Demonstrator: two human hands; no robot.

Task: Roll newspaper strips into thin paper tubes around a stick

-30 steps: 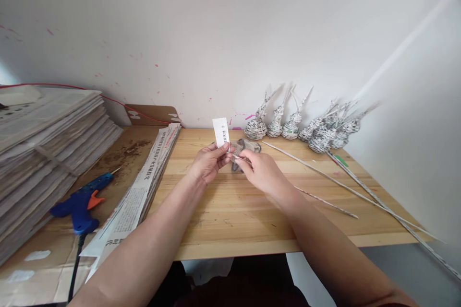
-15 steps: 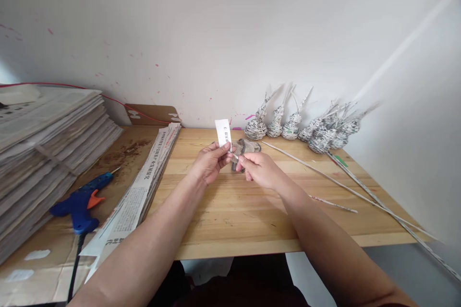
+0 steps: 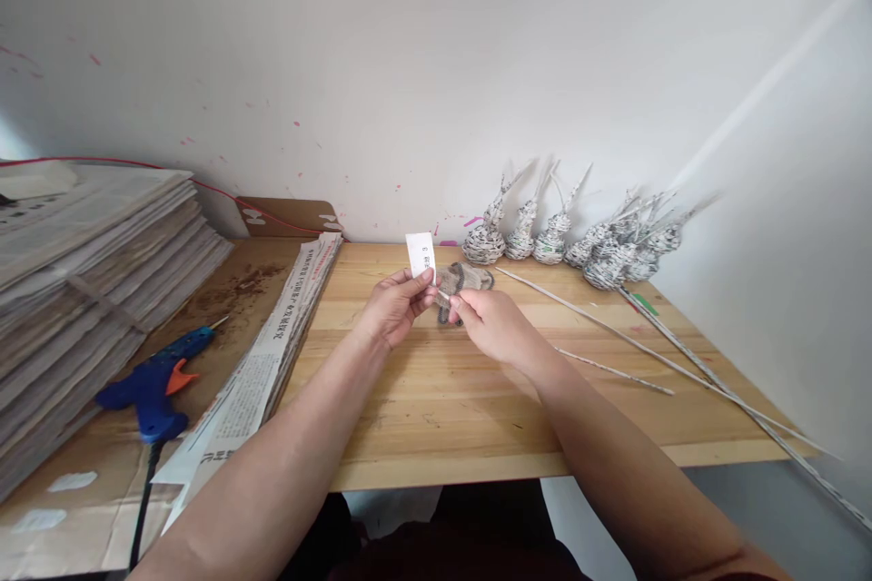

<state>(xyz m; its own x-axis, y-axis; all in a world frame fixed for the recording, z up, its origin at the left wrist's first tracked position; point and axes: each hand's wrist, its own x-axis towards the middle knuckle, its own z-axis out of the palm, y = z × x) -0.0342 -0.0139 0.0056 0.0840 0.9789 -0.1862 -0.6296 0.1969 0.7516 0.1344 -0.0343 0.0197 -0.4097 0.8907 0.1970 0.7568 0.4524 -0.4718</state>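
Left hand (image 3: 403, 301) pinches the printed paper strip (image 3: 421, 254) — upright, at frame centre. Right hand (image 3: 487, 318) grips the thin paper roll (image 3: 444, 295) just beside it. Blue glue gun (image 3: 155, 381) lies at lower left.

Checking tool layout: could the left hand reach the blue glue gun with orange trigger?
Probably yes: the blue glue gun lies uncovered beyond low newspaper strips, but the left hand pinches a white printed paper strip.
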